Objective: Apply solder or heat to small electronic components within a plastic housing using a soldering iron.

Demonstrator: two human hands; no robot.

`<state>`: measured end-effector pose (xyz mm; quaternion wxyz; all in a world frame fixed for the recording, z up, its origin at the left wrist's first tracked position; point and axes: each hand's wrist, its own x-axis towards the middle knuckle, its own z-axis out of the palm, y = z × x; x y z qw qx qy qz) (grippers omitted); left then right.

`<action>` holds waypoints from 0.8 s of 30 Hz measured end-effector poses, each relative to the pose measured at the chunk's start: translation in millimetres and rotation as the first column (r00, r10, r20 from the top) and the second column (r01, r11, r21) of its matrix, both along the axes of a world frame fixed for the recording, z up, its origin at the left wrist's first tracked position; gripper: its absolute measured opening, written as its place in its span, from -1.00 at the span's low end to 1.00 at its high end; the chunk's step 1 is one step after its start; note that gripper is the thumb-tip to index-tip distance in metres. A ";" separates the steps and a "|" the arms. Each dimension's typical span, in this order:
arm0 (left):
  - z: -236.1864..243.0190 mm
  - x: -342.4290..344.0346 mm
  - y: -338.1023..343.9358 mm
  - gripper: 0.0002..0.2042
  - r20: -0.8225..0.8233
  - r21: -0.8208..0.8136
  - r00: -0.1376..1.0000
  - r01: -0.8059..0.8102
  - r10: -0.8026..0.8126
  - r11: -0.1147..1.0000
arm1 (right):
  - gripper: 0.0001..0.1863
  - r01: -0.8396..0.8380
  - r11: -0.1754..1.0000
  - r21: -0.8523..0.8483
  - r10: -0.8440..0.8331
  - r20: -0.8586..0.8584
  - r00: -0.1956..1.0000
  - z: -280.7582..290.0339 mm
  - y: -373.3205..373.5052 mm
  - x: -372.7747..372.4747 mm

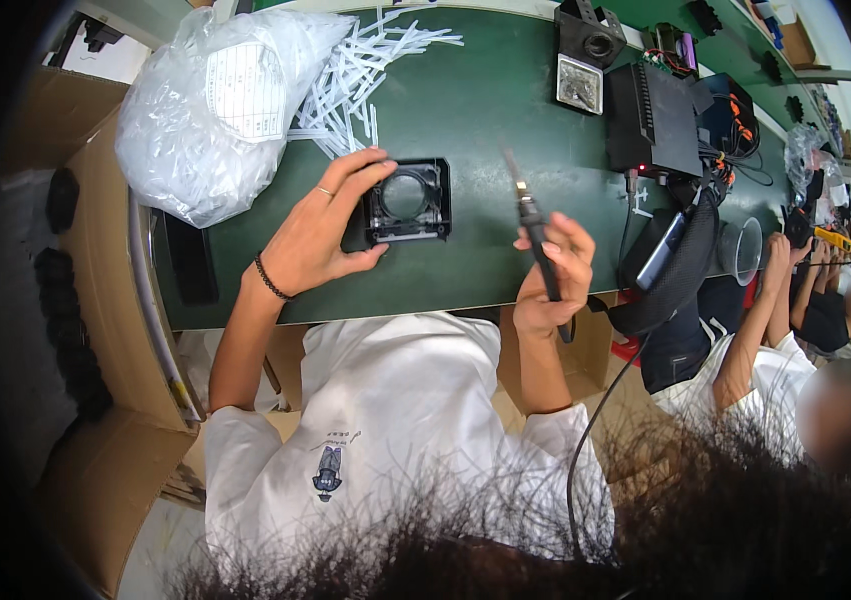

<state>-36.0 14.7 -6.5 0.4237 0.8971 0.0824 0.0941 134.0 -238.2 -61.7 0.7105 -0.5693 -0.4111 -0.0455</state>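
Note:
My left hand (317, 228) grips a black square plastic housing (409, 200) by its left side, fingers at the top edge and thumb at the bottom. The housing has a round opening in its middle and rests on the green table (480, 95). To the right of it, my right hand (560, 280) is closed around the dark handle of a soldering iron (535, 230). The iron points up and away, its tip raised and blurred, apart from the housing.
A large clear plastic bag (210, 120) sits at the far left, beside a pile of white strips (355, 85). At the right stand a black box-shaped unit (650, 120), a square tin (580, 84) and cables. A dark flat object (190, 258) lies left. Co-workers (755, 370) sit at right.

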 end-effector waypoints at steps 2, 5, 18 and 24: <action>-2.5 3.1 -1.5 -0.07 0.093 0.022 0.993 -0.069 0.066 0.997 | -0.55 0.022 0.986 0.165 0.016 -0.223 0.975 2.1 3.8 -8.8; -5.3 4.9 -0.8 -0.07 0.259 0.052 0.953 -0.175 0.156 0.983 | -0.72 -0.006 0.998 0.059 0.023 -0.291 0.956 4.1 -5.5 -20.7; -13.3 4.1 3.8 -0.12 0.352 0.098 0.920 -0.217 0.170 0.971 | -0.74 -0.080 0.974 -0.213 0.069 -0.056 0.996 4.7 -1.7 -24.9; -13.8 5.4 5.8 -0.13 0.358 0.096 0.919 -0.210 0.163 0.973 | -0.70 -0.090 0.967 -0.240 0.085 -0.030 0.996 6.6 0.8 -23.8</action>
